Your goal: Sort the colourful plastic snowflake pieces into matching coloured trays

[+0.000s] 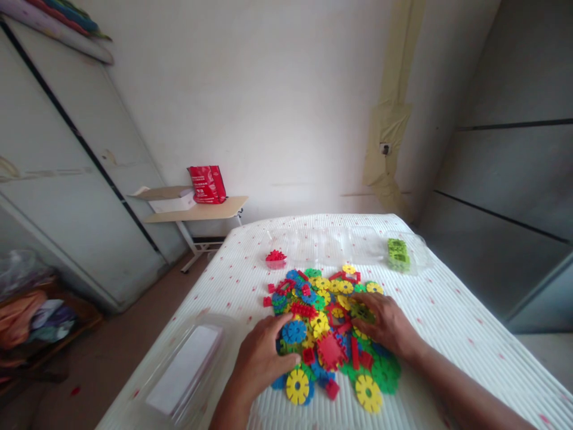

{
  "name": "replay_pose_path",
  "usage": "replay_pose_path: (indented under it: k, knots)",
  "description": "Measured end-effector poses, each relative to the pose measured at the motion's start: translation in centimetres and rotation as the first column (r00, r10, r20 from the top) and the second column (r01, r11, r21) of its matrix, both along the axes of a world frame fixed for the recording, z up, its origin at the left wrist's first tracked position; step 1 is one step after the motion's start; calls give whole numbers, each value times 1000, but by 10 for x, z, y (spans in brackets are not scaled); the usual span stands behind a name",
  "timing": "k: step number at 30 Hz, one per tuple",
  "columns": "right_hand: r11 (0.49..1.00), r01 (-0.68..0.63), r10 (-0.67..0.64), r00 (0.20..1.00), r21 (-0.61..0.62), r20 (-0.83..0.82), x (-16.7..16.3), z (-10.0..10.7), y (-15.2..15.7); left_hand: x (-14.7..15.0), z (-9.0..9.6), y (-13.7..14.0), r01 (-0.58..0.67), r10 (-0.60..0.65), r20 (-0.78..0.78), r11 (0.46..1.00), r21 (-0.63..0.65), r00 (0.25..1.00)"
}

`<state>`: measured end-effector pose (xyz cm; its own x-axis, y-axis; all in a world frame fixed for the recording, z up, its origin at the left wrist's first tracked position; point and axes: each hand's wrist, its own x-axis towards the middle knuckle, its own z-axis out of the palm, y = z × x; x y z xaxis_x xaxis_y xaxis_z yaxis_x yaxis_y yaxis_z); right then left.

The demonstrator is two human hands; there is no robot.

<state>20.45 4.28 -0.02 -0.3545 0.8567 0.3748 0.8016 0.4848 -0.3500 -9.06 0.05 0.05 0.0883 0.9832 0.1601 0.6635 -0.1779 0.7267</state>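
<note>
A mixed pile of plastic building pieces in red, yellow, blue and green lies in front of me, among them notched discs and square blocks. My left hand is at the left edge of the pile, thumb and fingers apart around a blue notched disc without closing on it. On the right side, my right hand has its thumb and fingers around a dark green plastic piece, partly hidden by the fingers. A yellow notched disc lies just below my left hand.
Behind the pile stands a clear divided tray, with red pieces at its left end and lime green pieces at its right. A clear plastic lid or box with a white sheet lies left. A red bag stands on a side table.
</note>
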Motion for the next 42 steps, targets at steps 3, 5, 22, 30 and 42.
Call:
replay_pose_path:
  k: [3,5,22,30,42]
  knots:
    - [1000,19,-19,1000,-1,-24,0,5,-1,-1,-2,1,7,-7,47,1000,-1,999]
    - [998,55,-53,997,32,-53,1,7,0,-1,-6,2,17,-15,77,1000,-22,997]
    - [971,16,-164,771,-239,-615,-7,15,-3,-1,6,8,-165,203,601,979,-119,773]
    - [950,-151,-39,810,-272,-585,-29,10,-14,27,-1,4,-72,146,644,987,-140,751]
    - [860,-301,-62,741,-413,-669,-38,9,-21,41,-13,6,22,37,575,995,-95,818]
